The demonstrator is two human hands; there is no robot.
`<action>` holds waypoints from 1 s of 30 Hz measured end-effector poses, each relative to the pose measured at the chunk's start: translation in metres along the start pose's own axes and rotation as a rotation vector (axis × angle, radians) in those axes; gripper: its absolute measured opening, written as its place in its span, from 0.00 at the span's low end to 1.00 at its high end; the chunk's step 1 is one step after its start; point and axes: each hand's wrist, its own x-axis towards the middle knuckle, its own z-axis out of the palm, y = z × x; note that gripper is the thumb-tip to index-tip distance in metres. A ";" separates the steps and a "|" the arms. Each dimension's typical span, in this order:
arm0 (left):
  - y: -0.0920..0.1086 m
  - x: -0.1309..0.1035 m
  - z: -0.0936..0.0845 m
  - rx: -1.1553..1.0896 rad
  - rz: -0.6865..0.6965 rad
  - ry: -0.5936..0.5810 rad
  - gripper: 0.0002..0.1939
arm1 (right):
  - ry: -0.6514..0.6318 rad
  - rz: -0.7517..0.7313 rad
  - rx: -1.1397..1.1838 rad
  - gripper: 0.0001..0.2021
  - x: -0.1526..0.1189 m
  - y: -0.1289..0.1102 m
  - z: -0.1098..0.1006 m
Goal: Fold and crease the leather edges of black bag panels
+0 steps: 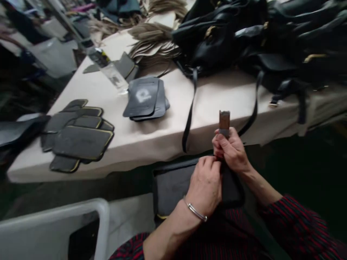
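A black padded panel (173,187) with raised edges lies across my lap. My left hand (206,182), with a silver bracelet at the wrist, rests over it, fingers curled onto its upper edge near my right hand. The left fingertips are partly hidden. Wrapped in my right hand (230,150) is a short flat tool (224,122), brown with a grey band, its squared end pointing up. Its lower part is covered by the fingers, so I cannot tell its exact kind. Both hands are close together just off the table's front edge.
The cloth-covered table (151,135) bears a fan of dark pieces with yellow edges (84,141) and a stack of dark panels (145,97). Behind stand a clear bottle (115,77), layered beige sheets (151,39) and black bags (217,39) with hanging straps. A white bin (104,220) is at lower left.
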 end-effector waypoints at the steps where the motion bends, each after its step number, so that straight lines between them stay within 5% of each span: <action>1: -0.008 -0.006 -0.011 -0.007 -0.026 0.016 0.11 | -0.026 0.020 -0.089 0.10 0.002 -0.001 0.000; 6: -0.069 -0.062 -0.060 0.190 -0.472 0.428 0.20 | -0.312 -0.025 -0.729 0.08 0.018 -0.004 0.015; 9: -0.096 -0.083 -0.069 0.114 -0.546 0.462 0.15 | -0.647 -0.064 -0.855 0.07 0.034 0.005 0.056; 14: -0.091 -0.082 -0.060 0.190 -0.532 0.473 0.07 | -1.104 0.136 -0.733 0.13 0.073 0.042 0.127; 18: -0.076 -0.079 -0.052 0.353 -0.583 0.512 0.09 | -1.397 0.306 -0.546 0.16 0.091 0.060 0.146; 22: -0.076 -0.082 -0.062 0.282 -0.554 0.500 0.09 | -1.515 0.377 -0.510 0.19 0.098 0.063 0.147; 26: -0.101 -0.092 -0.077 0.122 -0.642 0.555 0.09 | -1.545 0.373 -0.553 0.19 0.103 0.063 0.149; 30: -0.119 -0.102 -0.064 -0.215 -0.800 0.464 0.14 | -1.604 0.348 -0.531 0.18 0.107 0.068 0.148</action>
